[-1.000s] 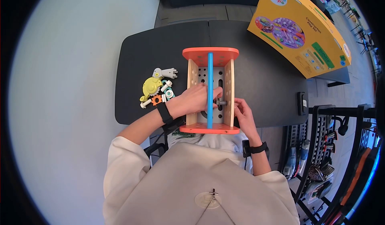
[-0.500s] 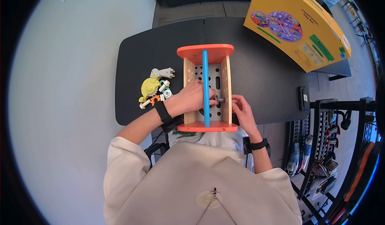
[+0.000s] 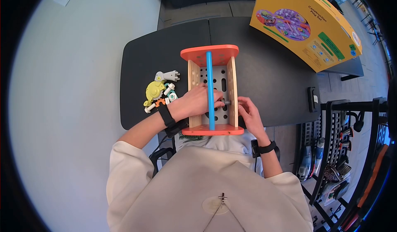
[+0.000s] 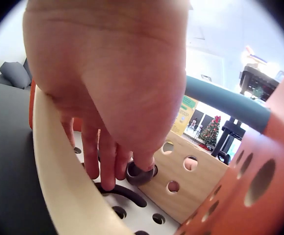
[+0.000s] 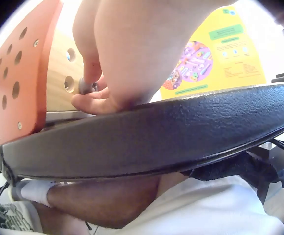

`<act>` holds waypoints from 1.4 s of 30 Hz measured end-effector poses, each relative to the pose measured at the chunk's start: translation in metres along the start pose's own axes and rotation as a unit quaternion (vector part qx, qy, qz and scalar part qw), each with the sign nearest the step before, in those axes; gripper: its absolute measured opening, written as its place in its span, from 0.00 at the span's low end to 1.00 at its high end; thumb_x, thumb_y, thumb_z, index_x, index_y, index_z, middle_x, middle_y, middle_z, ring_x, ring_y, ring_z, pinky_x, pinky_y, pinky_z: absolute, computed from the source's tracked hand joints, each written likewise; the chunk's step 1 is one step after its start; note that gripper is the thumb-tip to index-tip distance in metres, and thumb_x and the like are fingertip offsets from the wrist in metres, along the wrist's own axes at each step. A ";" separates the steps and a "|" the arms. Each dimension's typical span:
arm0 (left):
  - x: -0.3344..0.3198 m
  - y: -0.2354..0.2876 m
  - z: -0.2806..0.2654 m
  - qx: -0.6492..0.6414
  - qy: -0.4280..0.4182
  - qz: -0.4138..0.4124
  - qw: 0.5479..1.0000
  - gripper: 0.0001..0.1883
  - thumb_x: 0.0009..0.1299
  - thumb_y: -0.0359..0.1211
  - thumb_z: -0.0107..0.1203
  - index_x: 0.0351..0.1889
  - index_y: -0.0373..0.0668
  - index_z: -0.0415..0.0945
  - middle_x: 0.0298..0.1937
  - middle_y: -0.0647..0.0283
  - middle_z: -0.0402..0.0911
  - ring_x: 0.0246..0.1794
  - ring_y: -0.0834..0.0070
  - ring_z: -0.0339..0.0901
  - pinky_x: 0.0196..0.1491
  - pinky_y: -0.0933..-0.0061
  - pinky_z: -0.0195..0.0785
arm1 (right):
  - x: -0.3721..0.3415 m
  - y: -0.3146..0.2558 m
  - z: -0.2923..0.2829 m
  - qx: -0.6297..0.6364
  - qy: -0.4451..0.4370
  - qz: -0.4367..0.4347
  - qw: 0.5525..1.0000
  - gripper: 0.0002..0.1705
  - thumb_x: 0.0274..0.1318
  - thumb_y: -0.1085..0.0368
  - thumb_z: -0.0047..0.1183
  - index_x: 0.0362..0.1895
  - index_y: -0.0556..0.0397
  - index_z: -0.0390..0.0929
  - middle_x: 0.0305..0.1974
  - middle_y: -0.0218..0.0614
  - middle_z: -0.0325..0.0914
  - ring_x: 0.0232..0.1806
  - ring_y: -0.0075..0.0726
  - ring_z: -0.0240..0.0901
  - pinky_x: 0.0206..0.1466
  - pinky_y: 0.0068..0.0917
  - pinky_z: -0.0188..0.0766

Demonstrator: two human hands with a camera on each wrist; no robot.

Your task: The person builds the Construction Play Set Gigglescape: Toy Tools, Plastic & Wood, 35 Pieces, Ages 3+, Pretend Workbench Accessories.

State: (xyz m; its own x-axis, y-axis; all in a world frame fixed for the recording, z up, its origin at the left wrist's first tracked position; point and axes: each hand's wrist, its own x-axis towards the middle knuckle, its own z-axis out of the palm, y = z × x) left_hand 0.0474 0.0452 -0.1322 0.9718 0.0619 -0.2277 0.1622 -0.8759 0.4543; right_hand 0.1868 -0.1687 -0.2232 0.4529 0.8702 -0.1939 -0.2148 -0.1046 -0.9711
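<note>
A toy toolbox has red end panels (image 3: 213, 130), pale wooden sides (image 3: 233, 83) and a blue rod handle (image 3: 209, 79). Reaching under the rod, my left hand (image 3: 194, 101) is inside the box with its fingers at a grey threaded bolt (image 3: 227, 102) by the right side wall. The left wrist view shows the thumb and fingers against the bolt's round dark end (image 4: 139, 174). Outside that wall, my right hand (image 3: 251, 114) pinches a grey end of the bolt (image 5: 85, 87) between thumb and fingers. The wall hides the bolt's middle.
Left of the box lie a yellow toy saw (image 3: 155, 90), a grey toy claw piece (image 3: 167, 76), an orange gear-shaped nut (image 3: 160, 102) and white bolts (image 3: 149, 108). A large yellow box (image 3: 306, 25) stands at the back right. A black device (image 3: 313, 99) sits near the table's right edge.
The head view has shifted, so the toolbox appears slightly further left and higher. Both hands stay at the bolt, with only slight finger movement.
</note>
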 end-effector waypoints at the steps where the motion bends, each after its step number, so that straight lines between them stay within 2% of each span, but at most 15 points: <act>1: 0.001 0.000 0.000 0.001 -0.016 -0.005 1.000 0.19 0.78 0.47 0.60 0.45 0.38 0.82 0.37 0.52 0.84 0.45 0.49 0.81 0.55 0.50 0.72 | 0.000 0.000 -0.001 0.003 -0.003 0.000 1.000 0.15 0.79 0.68 0.51 0.64 0.57 0.75 0.46 0.30 0.82 0.47 0.23 0.81 0.51 0.26 0.79; 10: 0.004 0.004 -0.007 -0.035 -0.016 -0.010 0.999 0.19 0.74 0.46 0.65 0.43 0.38 0.82 0.38 0.52 0.85 0.47 0.52 0.82 0.54 0.51 0.73 | 0.003 -0.001 -0.002 0.004 -0.008 0.020 1.000 0.16 0.79 0.67 0.51 0.64 0.58 0.75 0.46 0.32 0.82 0.47 0.24 0.82 0.51 0.26 0.80; 14: 0.005 0.000 -0.003 0.001 -0.005 0.008 1.000 0.19 0.73 0.46 0.65 0.43 0.37 0.82 0.38 0.52 0.85 0.47 0.52 0.82 0.54 0.52 0.74 | 0.002 -0.004 -0.001 0.008 -0.006 0.027 1.000 0.15 0.79 0.67 0.51 0.64 0.59 0.75 0.46 0.32 0.83 0.47 0.24 0.82 0.50 0.26 0.80; 16: 0.007 0.001 -0.004 0.049 -0.075 -0.010 0.996 0.19 0.73 0.46 0.66 0.42 0.37 0.82 0.39 0.53 0.86 0.49 0.54 0.82 0.56 0.53 0.73 | 0.002 -0.004 -0.002 0.005 -0.007 0.027 1.000 0.15 0.79 0.67 0.51 0.63 0.59 0.75 0.45 0.32 0.83 0.47 0.24 0.82 0.50 0.26 0.80; 17: 0.006 -0.001 -0.002 0.049 -0.075 -0.010 0.996 0.19 0.73 0.46 0.66 0.42 0.37 0.82 0.39 0.53 0.86 0.49 0.54 0.82 0.56 0.53 0.73 | 0.003 -0.004 -0.002 0.001 -0.008 0.027 1.000 0.15 0.80 0.67 0.50 0.63 0.59 0.75 0.44 0.32 0.83 0.47 0.24 0.82 0.50 0.26 0.80; 19: 0.004 -0.004 0.003 0.041 0.000 0.033 0.999 0.19 0.72 0.46 0.66 0.42 0.38 0.83 0.41 0.54 0.86 0.53 0.56 0.81 0.60 0.54 0.72 | 0.002 -0.005 -0.001 -0.002 -0.007 0.025 1.000 0.15 0.80 0.67 0.50 0.63 0.59 0.75 0.44 0.32 0.83 0.47 0.24 0.82 0.50 0.26 0.80; 22: 0.000 -0.004 0.003 0.035 0.030 0.054 0.997 0.18 0.72 0.45 0.67 0.43 0.38 0.83 0.43 0.55 0.86 0.56 0.57 0.80 0.64 0.54 0.70 | 0.002 -0.004 0.000 -0.004 -0.005 0.024 1.000 0.15 0.80 0.67 0.50 0.63 0.59 0.75 0.43 0.32 0.83 0.46 0.24 0.82 0.50 0.26 0.80; 26: -0.002 0.001 -0.001 0.019 0.036 0.051 0.998 0.17 0.72 0.45 0.66 0.44 0.39 0.83 0.45 0.56 0.86 0.56 0.57 0.79 0.65 0.54 0.68 | 0.002 -0.004 -0.001 -0.008 -0.003 0.025 1.000 0.15 0.80 0.67 0.50 0.63 0.59 0.75 0.43 0.33 0.84 0.46 0.24 0.83 0.50 0.26 0.81; 28: 0.000 0.004 -0.003 0.015 -0.002 0.005 1.000 0.17 0.73 0.44 0.65 0.44 0.38 0.83 0.46 0.56 0.86 0.57 0.57 0.79 0.66 0.54 0.68 | 0.002 -0.004 -0.001 -0.008 -0.002 0.025 1.000 0.15 0.80 0.67 0.50 0.63 0.59 0.75 0.43 0.33 0.84 0.46 0.25 0.83 0.50 0.26 0.81; 31: 0.002 0.002 0.002 0.034 -0.008 -0.002 0.999 0.16 0.74 0.43 0.64 0.45 0.38 0.83 0.47 0.55 0.86 0.57 0.57 0.79 0.67 0.54 0.67 | 0.002 -0.006 0.000 -0.009 0.000 0.026 1.000 0.15 0.80 0.67 0.50 0.63 0.59 0.75 0.43 0.33 0.84 0.46 0.25 0.83 0.50 0.26 0.81; 41: 0.001 0.001 -0.001 0.009 0.017 0.025 1.000 0.16 0.77 0.43 0.62 0.47 0.37 0.81 0.47 0.55 0.85 0.58 0.54 0.78 0.68 0.54 0.66 | 0.001 -0.007 0.001 -0.010 0.002 0.024 1.000 0.15 0.80 0.66 0.50 0.62 0.60 0.76 0.44 0.34 0.84 0.46 0.24 0.83 0.50 0.26 0.81; 42: 0.003 -0.002 0.003 0.019 0.004 0.019 1.000 0.17 0.76 0.44 0.62 0.48 0.39 0.80 0.45 0.56 0.85 0.57 0.55 0.78 0.68 0.51 0.64 | 0.001 -0.007 0.001 -0.010 0.003 0.025 1.000 0.15 0.80 0.66 0.50 0.62 0.60 0.76 0.44 0.34 0.84 0.46 0.24 0.83 0.50 0.26 0.81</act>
State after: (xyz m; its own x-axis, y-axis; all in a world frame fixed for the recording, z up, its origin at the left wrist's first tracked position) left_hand 0.0491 0.0455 -0.1362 0.9785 0.0314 -0.2038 0.1183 -0.8950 0.4300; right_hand 0.1875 -0.1666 -0.2160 0.4471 0.8611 -0.2421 -0.2203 -0.1563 -0.9628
